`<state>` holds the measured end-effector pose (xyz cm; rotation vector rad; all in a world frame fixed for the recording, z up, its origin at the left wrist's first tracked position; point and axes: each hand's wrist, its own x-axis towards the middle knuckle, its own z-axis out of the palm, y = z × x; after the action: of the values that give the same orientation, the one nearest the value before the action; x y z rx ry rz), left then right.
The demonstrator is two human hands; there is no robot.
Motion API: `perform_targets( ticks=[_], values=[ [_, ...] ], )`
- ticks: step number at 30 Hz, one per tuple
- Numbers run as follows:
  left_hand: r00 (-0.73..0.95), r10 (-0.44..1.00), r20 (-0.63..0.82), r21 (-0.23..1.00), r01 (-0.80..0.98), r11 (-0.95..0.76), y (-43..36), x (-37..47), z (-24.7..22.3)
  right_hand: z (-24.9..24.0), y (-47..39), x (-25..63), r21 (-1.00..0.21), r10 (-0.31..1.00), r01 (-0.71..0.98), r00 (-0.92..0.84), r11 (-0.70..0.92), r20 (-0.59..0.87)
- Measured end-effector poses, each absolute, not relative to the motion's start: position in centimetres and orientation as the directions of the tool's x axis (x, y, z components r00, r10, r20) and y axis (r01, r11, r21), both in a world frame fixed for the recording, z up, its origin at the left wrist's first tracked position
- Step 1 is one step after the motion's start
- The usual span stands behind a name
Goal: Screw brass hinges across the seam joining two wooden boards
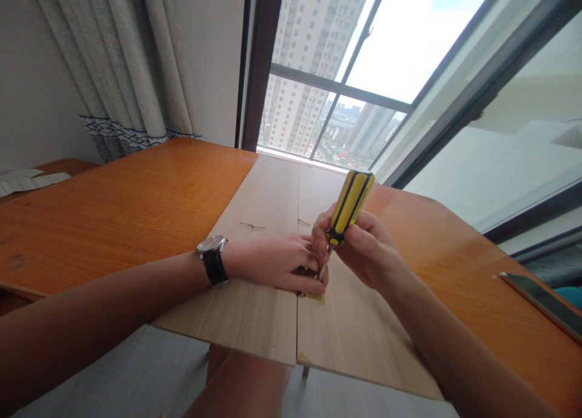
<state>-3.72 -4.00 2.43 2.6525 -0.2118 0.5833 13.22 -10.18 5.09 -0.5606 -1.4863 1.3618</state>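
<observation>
My right hand (364, 242) is closed on a yellow and black screwdriver (350, 205), its handle tilted up and its shaft pointing down between my hands. My left hand (277, 261) lies low over the boards, fingers bent round the screwdriver's tip; what they pinch there is too small and covered to name. Beneath its fingers, a brass-coloured hinge (316, 296) spans the seam between the left wood board (254, 321) and the right wood board (354, 333).
Screws (253, 225) lie on the left board, and another small screw (304, 222) is near the seam. The boards rest on an orange wooden table (136, 193). A dark flat object (541, 303) is at the right edge. Behind are a window and a curtain (131, 60).
</observation>
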Motion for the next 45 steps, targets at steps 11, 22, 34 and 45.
perform_targets(
  ticks=[11,22,34,45],
  values=[
    [0.925,-0.014,0.379,0.438,-0.192,-0.878,-4.02,-3.73,2.40,4.97,-10.18,13.29,-0.944,0.849,-0.201,-0.419,0.261,0.324],
    [0.917,-0.017,0.399,0.434,-0.206,-0.877,-4.04,-3.65,2.32,4.90,-10.22,13.42,-0.945,0.850,-0.166,-0.415,0.280,0.325],
    [0.921,0.003,0.391,0.490,-0.205,-0.847,-4.22,-3.68,2.36,4.63,-10.13,13.66,-0.952,0.837,-0.128,-0.453,0.279,0.307],
    [0.911,-0.018,0.412,0.442,-0.217,-0.870,-4.05,-3.64,2.16,4.65,-10.26,13.67,-0.956,0.846,-0.112,-0.447,0.269,0.291]
  ],
)
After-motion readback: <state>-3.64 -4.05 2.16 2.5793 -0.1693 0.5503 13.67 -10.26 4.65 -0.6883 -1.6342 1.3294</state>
